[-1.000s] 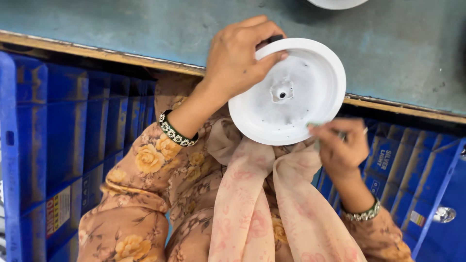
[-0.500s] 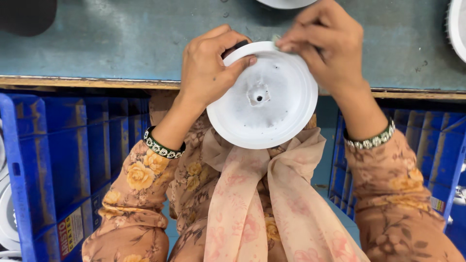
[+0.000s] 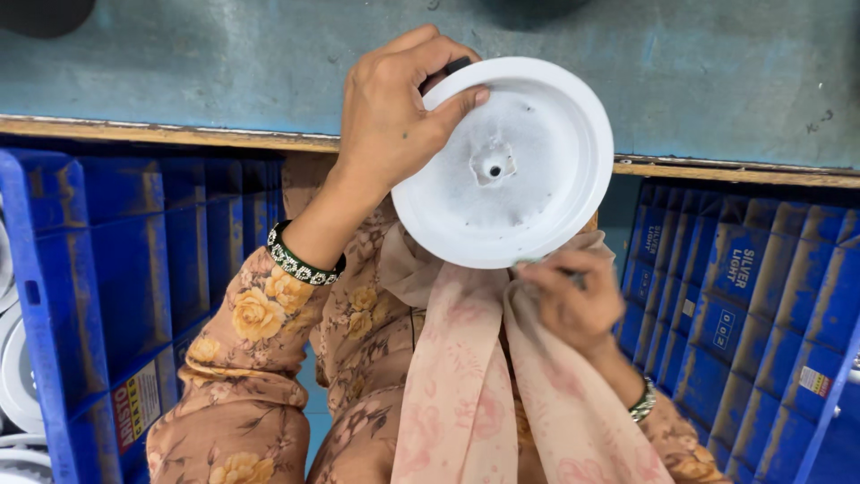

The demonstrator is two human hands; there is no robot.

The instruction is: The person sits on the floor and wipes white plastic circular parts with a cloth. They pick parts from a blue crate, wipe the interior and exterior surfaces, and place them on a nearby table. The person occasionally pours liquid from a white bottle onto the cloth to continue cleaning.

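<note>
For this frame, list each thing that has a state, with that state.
White round disc: held up, tilted, hollow side towards the camera.
Left hand: gripping the disc's upper rim.
Right hand: blurred, fingers at the disc's lower edge.
Blue crates: left one holds white round parts.

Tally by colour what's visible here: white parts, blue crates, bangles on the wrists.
White round plastic disc with a centre hole, in the left hand's grip: 1
White round parts at the left edge: at least 2, cut off
Blue plastic crates: 2
Beaded bangles: 2
Total: at least 7
</note>
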